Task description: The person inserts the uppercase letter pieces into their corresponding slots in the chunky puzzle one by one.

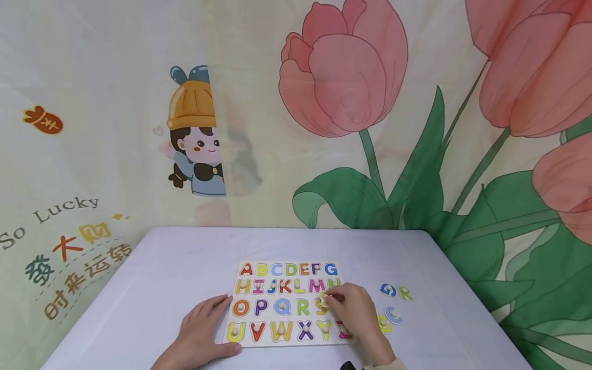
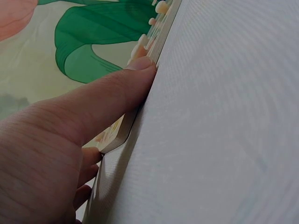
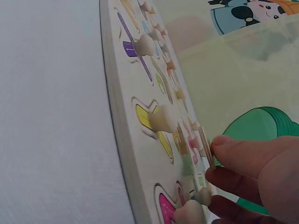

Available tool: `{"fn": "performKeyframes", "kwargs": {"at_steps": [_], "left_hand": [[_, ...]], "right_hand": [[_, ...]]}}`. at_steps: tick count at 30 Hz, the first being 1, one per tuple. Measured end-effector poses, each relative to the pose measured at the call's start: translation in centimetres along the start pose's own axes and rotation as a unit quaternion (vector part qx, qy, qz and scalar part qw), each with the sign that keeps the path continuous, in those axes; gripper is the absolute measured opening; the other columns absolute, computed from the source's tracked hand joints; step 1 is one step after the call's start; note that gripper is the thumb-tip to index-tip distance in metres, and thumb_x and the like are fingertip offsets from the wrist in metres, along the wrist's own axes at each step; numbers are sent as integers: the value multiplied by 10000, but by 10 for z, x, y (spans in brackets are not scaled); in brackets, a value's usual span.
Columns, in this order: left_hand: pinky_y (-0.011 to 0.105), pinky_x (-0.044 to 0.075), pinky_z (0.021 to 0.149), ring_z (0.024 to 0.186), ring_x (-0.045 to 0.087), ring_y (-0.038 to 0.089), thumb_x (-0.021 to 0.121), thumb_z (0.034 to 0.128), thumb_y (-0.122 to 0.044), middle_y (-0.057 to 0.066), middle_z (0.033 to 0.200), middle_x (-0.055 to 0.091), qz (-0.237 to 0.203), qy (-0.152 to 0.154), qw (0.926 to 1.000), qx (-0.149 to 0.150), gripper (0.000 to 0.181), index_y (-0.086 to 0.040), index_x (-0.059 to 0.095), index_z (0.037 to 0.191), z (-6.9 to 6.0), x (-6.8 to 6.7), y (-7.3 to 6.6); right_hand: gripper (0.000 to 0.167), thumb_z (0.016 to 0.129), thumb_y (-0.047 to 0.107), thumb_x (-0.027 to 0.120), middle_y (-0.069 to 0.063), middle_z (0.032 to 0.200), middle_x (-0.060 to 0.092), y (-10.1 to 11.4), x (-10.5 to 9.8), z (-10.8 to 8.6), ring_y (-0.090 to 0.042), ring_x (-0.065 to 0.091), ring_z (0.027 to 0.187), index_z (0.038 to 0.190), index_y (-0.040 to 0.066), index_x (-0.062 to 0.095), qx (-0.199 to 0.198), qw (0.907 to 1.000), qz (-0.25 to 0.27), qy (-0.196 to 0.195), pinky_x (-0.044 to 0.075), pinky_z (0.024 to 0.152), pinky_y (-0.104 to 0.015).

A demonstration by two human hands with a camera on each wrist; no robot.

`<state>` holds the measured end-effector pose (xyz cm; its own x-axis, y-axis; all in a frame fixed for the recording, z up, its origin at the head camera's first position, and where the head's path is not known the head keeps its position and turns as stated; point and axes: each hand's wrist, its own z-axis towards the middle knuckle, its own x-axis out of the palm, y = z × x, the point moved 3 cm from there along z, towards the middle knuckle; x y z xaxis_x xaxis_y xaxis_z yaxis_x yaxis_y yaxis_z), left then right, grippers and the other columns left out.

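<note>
A white wooden alphabet puzzle board [image 1: 273, 345] lies on the table, with several knobbed letters in its recesses. Against its near left corner rests my left hand [image 1: 203, 331], the straight thumb [image 2: 119, 88] pressing the near edge and the other fingers along the left side. My right hand [image 1: 356, 308] is over the board's right part, beside the printed S [image 1: 320, 308]. Between its thumb and forefinger it pinches a thin letter piece [image 3: 205, 148], seen edge-on in the right wrist view. Which letter this is I cannot tell.
Right of the board lie several loose letter pieces: a blue one [image 1: 388, 290], a green R [image 1: 405, 293], a light blue C [image 1: 394, 315] and a yellow-green one [image 1: 385, 324], partly hidden by the right hand. A white cloth covers the table [image 1: 185, 257]. Behind it hangs a tulip-printed curtain [image 1: 259, 113].
</note>
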<state>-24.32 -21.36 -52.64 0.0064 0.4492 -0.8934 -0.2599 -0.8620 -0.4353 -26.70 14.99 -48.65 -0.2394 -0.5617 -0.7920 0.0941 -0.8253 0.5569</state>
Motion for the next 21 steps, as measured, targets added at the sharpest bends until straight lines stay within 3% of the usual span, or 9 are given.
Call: {"fn": "performKeyframes", "kwargs": {"at_steps": [5, 13, 21], "left_hand": [[730, 313, 1140, 1481, 362, 413, 839, 661, -787, 94, 1637, 427, 9, -35, 10000, 30, 1208, -119, 478, 1600, 0, 1, -1], [710, 324, 1138, 1474, 368, 398, 825, 675, -800, 98, 1634, 429, 78, -32, 9999, 92, 1205, -111, 476, 1599, 2, 1, 0], [715, 331, 1131, 1464, 378, 401, 832, 673, -792, 103, 1626, 439, 67, -32, 9999, 103, 1201, -104, 483, 1593, 0, 0, -3]], "right_hand": [[87, 887, 259, 882, 123, 930, 732, -2, 7, -2, -51, 584, 842, 970, 256, 855, -254, 9997, 25, 43, 557, 808, -329], [79, 866, 268, 900, 154, 856, 685, -3, 8, -3, -80, 499, 795, 931, 271, 856, -357, 9993, -64, 26, 448, 714, -265], [80, 856, 268, 907, 175, 832, 654, -3, 10, -4, -93, 501, 812, 918, 256, 858, -522, 9986, -32, 98, 414, 694, -251]]}}
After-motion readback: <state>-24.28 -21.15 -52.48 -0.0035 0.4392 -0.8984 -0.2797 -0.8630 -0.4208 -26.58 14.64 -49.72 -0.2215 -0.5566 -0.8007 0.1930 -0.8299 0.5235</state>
